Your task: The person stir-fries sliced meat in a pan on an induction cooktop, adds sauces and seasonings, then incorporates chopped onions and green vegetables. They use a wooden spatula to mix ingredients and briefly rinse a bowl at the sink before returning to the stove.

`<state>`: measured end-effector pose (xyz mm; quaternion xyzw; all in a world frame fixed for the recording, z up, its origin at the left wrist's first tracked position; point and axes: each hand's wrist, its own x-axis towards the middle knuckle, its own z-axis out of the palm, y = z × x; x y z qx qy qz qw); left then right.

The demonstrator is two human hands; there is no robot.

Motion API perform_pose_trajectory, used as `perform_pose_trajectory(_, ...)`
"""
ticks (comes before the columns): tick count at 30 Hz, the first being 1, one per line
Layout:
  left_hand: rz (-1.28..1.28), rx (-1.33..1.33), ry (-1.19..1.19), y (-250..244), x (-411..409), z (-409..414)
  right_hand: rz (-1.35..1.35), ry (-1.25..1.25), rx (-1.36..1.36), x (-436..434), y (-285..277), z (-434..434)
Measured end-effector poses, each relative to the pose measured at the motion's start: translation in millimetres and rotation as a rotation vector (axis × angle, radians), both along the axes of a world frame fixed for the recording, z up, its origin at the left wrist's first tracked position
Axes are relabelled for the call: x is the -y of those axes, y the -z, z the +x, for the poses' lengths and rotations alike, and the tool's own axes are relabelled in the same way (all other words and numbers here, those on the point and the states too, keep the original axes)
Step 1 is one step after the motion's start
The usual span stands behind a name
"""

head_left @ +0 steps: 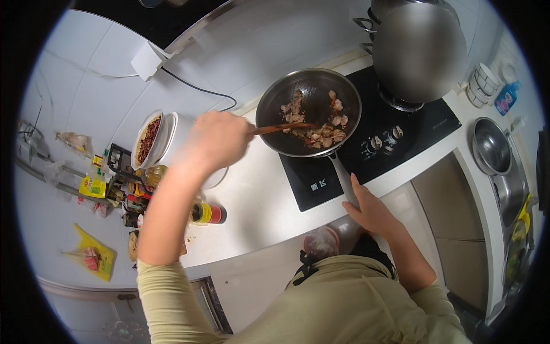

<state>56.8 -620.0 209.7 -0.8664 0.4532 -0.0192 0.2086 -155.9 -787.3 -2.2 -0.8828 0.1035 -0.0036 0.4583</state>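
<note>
My left hand, slightly blurred, grips a wooden spatula whose blade reaches into the wok pan. Chunks of browned meat with red chilli bits lie around the dark pan floor, mostly towards the near side. The metal frying pan sits over the left part of a black glass gas hob. On the pan's grey handle is my right hand, thumb and fingers around its lower end. The burner beneath the pan is hidden.
A large steel pot, partly blurred, stands on the right burner. Left on the white counter are a bowl of dark red bits, a sauce bottle and crowded seasonings. A steel basin rests by the sink.
</note>
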Motion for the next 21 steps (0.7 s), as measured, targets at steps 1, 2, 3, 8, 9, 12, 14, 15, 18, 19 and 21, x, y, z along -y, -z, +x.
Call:
perform_pose_trajectory(1,0.019,-0.014,-0.004,-17,1,-7,-0.001,0.013,-0.006,2,1,-2)
perform_pose_trajectory(2,0.039,-0.044,-0.018,-29,2,-13,-0.003,0.015,-0.012,3,1,-2)
perform_pose_trajectory(3,0.074,-0.067,-0.057,-35,-2,-16,-0.009,0.004,-0.011,2,0,0)
perform_pose_trajectory(8,-0.1,-0.108,0.09,27,10,-2,-0.027,-0.032,0.003,-2,3,2)
perform_pose_trajectory(9,-0.157,-0.089,0.073,38,14,7,-0.025,-0.032,0.005,-1,3,3)
perform_pose_trajectory(12,-0.263,-0.025,0.038,52,33,23,-0.02,-0.031,0.009,2,2,1)
perform_pose_trajectory(14,-0.257,0.039,0.014,52,45,30,0.002,-0.017,0.003,2,2,1)
perform_pose_trajectory(15,-0.24,0.042,0.038,58,51,35,0.013,-0.015,-0.001,2,3,2)
perform_pose_trajectory(18,-0.204,0.011,0.067,82,49,47,-0.013,-0.013,0.017,-1,3,2)
perform_pose_trajectory(19,-0.138,0.016,0.058,82,43,49,-0.019,-0.013,0.016,-1,4,2)
perform_pose_trajectory(21,-0.003,0.027,0.039,75,22,54,-0.031,-0.014,0.013,-1,7,2)
